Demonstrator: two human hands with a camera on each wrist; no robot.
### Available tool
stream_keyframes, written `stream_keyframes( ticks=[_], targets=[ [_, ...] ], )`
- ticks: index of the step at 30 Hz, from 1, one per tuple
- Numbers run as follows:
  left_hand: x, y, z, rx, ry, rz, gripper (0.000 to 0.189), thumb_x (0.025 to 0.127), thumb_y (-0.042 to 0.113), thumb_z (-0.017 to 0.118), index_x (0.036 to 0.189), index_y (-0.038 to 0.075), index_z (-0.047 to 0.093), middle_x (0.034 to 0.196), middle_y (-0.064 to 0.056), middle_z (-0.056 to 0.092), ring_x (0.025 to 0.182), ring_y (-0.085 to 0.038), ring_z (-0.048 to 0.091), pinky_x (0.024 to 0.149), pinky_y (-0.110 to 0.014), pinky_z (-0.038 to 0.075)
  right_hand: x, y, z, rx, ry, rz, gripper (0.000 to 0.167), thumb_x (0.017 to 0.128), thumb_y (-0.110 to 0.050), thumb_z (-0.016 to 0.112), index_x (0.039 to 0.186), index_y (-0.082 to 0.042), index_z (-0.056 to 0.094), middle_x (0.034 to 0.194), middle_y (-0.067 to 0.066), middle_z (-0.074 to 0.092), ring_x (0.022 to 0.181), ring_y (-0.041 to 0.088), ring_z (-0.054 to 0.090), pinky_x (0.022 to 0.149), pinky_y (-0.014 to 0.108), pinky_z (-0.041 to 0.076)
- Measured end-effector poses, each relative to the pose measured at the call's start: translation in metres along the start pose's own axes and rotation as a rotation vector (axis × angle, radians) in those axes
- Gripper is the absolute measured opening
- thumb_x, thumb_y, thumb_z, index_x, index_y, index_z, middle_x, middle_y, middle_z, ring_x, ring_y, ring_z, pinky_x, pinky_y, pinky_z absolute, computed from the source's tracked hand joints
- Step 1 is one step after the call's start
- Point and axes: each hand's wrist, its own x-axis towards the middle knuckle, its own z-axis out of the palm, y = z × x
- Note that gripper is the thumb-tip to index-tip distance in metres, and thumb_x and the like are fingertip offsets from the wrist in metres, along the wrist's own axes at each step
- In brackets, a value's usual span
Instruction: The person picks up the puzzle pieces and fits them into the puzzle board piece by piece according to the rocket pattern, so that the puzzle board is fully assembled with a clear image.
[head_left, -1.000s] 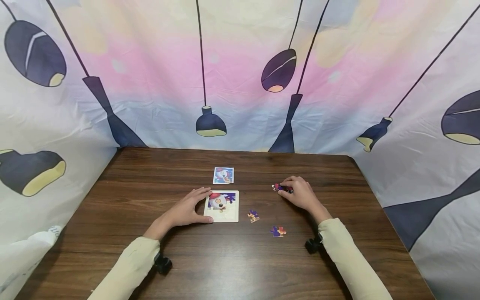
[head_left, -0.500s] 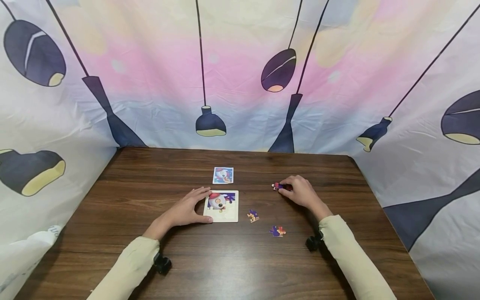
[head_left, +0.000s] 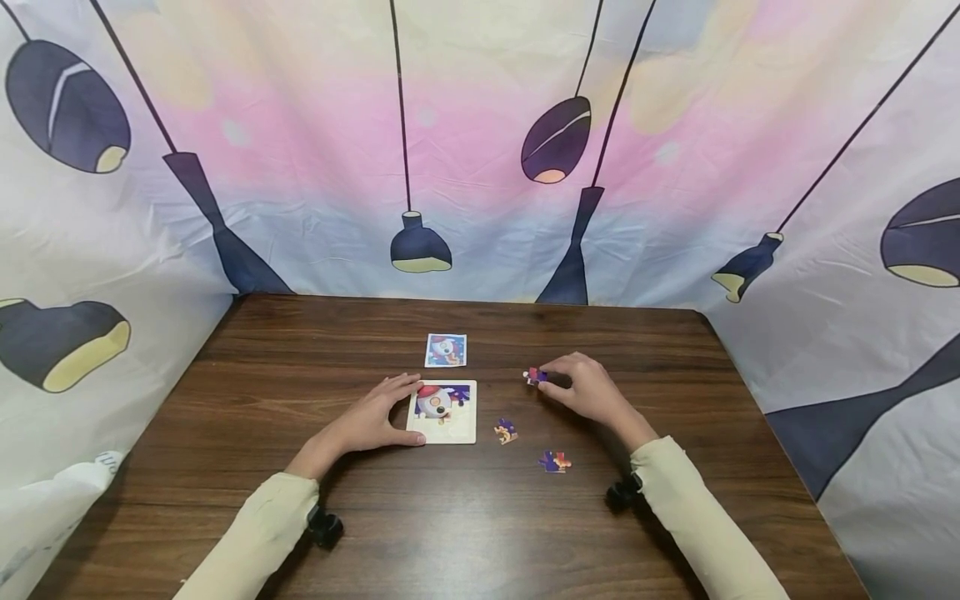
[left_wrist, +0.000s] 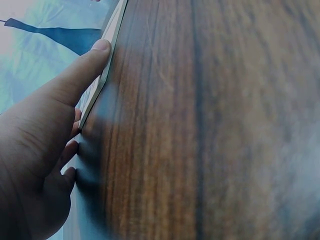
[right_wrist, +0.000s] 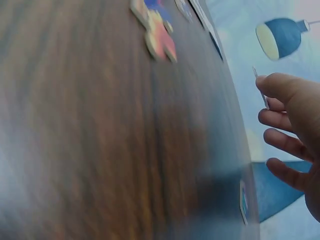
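Note:
In the head view, my left hand (head_left: 369, 419) holds the left side of a white-framed jigsaw puzzle board (head_left: 454, 438), with the thumb at its near corner and the fingers at its far corner. Part of a cartoon face with a red hat fills the board's upper area; its lower right shows pale. My right hand (head_left: 588, 390) pinches a purple and red puzzle piece (head_left: 534, 377) between thumb and forefinger. The right wrist view shows this piece edge-on, above the table, the other fingers spread. Two loose pieces, one purple and orange (head_left: 506, 431) and one purple and red-yellow (head_left: 555, 462), lie between the hands.
Behind the board lies a small picture card (head_left: 446, 351) with a similar cartoon face. Another flat piece (right_wrist: 243, 202) rests on the table below the right hand in the right wrist view. A patterned cloth (head_left: 480, 150) hangs behind the brown wooden table (head_left: 360, 517).
My right hand has lifted the puzzle piece and brought it a little left, toward the board. The left hand and the board have stayed in place.

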Motion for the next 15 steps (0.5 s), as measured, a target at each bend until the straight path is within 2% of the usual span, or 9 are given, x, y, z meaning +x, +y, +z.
stream_keyframes(
  ticks=[5, 15],
  targets=[
    [0.001, -0.001, 0.000, 0.001, -0.001, -0.006, 0.102, 0.079, 0.062, 0.082, 0.156, 0.009, 0.043, 0.164, -0.012, 0.034, 0.154, -0.043, 0.021, 0.119, -0.068, 0.023, 0.001, -0.014, 0.009, 0.003, -0.020, -0.051, 0.032, 0.096, -0.033, 0.074, 0.118, -0.011, 0.077, 0.113, 0.004, 0.076, 0.106, 0.021, 0.068, 0.091, 0.045, 0.057],
    [0.000, 0.000, 0.000, 0.003, -0.001, -0.009, 0.102, 0.078, 0.062, 0.082, 0.156, 0.008, 0.043, 0.164, -0.012, 0.035, 0.154, -0.041, 0.021, 0.119, -0.068, 0.023, 0.009, -0.044, 0.025, 0.044, -0.091, -0.092, 0.032, 0.098, -0.037, 0.071, 0.120, -0.015, 0.077, 0.117, 0.000, 0.074, 0.111, 0.018, 0.066, 0.094, 0.041, 0.057]
  ],
)
